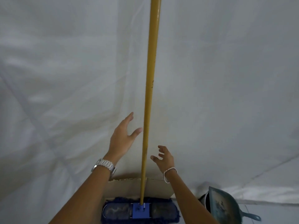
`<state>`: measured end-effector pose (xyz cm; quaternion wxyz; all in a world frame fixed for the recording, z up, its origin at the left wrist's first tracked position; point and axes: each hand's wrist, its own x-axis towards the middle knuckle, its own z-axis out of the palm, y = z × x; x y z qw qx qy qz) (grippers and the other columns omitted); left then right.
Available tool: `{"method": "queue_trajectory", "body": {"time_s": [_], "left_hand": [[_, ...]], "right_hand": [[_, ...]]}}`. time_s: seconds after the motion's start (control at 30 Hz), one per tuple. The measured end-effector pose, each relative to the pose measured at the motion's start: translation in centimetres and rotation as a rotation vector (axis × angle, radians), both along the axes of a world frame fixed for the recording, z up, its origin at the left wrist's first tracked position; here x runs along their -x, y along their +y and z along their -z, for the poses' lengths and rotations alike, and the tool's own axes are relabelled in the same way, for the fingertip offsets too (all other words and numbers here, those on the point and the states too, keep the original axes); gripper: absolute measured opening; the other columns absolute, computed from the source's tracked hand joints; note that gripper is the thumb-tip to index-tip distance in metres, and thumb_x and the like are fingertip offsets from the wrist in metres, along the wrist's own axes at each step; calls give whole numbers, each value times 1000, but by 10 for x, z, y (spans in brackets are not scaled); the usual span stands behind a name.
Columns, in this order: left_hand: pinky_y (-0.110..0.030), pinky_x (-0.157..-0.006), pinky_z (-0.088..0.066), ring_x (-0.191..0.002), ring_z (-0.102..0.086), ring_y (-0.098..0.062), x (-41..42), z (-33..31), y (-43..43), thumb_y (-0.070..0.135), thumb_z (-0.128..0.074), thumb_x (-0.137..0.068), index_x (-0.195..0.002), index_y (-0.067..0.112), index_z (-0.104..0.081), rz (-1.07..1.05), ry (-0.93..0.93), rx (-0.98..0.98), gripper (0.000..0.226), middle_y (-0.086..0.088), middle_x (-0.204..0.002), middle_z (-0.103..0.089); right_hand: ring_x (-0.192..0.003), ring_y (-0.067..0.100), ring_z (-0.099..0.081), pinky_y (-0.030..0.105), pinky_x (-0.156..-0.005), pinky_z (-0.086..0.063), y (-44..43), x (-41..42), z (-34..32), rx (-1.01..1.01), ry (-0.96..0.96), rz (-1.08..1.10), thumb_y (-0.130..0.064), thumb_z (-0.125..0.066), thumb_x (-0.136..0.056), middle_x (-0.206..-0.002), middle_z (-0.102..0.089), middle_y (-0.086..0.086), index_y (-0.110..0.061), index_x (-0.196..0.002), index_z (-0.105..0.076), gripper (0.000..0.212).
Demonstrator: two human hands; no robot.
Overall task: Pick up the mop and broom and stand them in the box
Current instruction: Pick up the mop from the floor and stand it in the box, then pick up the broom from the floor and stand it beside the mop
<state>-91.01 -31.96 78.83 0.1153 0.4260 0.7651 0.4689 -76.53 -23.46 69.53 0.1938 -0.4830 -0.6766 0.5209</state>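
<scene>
The mop stands upright with its long yellow handle (149,88) leaning against the white sheet. Its flat blue head (140,210) rests in the cardboard box (158,188) at the bottom of the view. My left hand (122,136) is open just left of the handle, fingers spread, thumb nearly touching it. My right hand (164,157) is open just right of the handle, lower down, apart from it. Neither hand holds anything. No broom is in view.
A white sheet (64,78) hangs as a wall behind the box. A dusty teal dustpan (223,204) stands to the right of the box, handle pointing right, with a dark round object behind it.
</scene>
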Motion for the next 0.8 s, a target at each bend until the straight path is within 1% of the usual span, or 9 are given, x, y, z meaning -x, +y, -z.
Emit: {"method": "queue_trajectory", "body": {"time_s": [0.07, 0.13, 0.23, 0.3, 0.4, 0.5, 0.57, 0.67, 0.8], "left_hand": [[-43, -112, -28, -139, -30, -22, -1, 5, -19, 44, -46, -91, -146, 21, -20, 14, 142, 177, 66, -4, -152, -32], [-47, -116, -17, -143, -20, -24, -9, 3, -34, 42, -34, -96, -148, 17, -14, 12, 217, 300, 61, -7, -155, -24], [-44, -118, -4, -146, -10, -22, -36, -16, -40, 39, -24, -98, -148, 13, -7, 2, 300, 369, 59, -6, -158, -13], [-43, -118, -2, -146, -8, -22, -61, -37, -34, 38, -22, -99, -148, 11, -7, -12, 359, 315, 58, -7, -158, -12], [-44, -118, -3, -145, -13, -25, -107, -71, -24, 36, -24, -99, -147, 7, -13, -56, 437, 183, 57, -11, -156, -17], [-44, -117, -3, -145, -13, -26, -157, -93, -18, 35, -24, -99, -147, 7, -14, -52, 471, 92, 56, -12, -156, -18], [-44, -117, -4, -144, -16, -27, -191, -102, -15, 38, -21, -99, -146, 7, -16, -23, 499, 51, 57, -14, -155, -20], [-44, -116, -6, -142, -23, -29, -239, -105, -10, 43, -14, -94, -145, 7, -21, 16, 539, 12, 62, -16, -153, -26], [-40, -114, 0, -141, -27, -30, -307, -102, -2, 45, -6, -96, -144, 7, -25, 51, 607, 22, 64, -17, -151, -31]], "right_hand": [[-121, 24, -48, 37, -100, -44, -7, -17, -13, -78, -29, 2, -18, -67, -81, -136, -48, 9, -14, -129, -42, 54], [-128, 23, -42, 39, -106, -39, -15, -35, -30, -192, -87, -25, -26, -62, -84, -143, -41, 7, -17, -134, -36, 57], [-137, 22, -29, 42, -112, -29, -22, -61, -68, -354, -190, -88, -38, -55, -86, -151, -27, 5, -20, -139, -28, 62], [-139, 21, -24, 40, -114, -25, -25, -78, -95, -462, -247, -91, -43, -49, -88, -153, -22, 3, -21, -141, -24, 62], [-140, 21, -22, 38, -114, -21, -32, -110, -134, -621, -287, -70, -45, -41, -91, -154, -20, 4, -20, -141, -22, 59], [-140, 22, -20, 39, -114, -18, -40, -153, -161, -722, -320, -83, -46, -40, -91, -155, -18, 4, -23, -142, -21, 59], [-140, 22, -20, 41, -114, -18, -42, -186, -170, -787, -359, -77, -48, -39, -90, -154, -19, 4, -25, -141, -22, 58], [-140, 23, -21, 41, -113, -19, -37, -239, -174, -883, -451, -54, -52, -33, -89, -154, -22, 5, -24, -141, -23, 60], [-138, 26, -27, 45, -111, -24, -20, -316, -175, -966, -520, -2, -52, -30, -88, -151, -30, 8, -22, -140, -27, 60]]}}
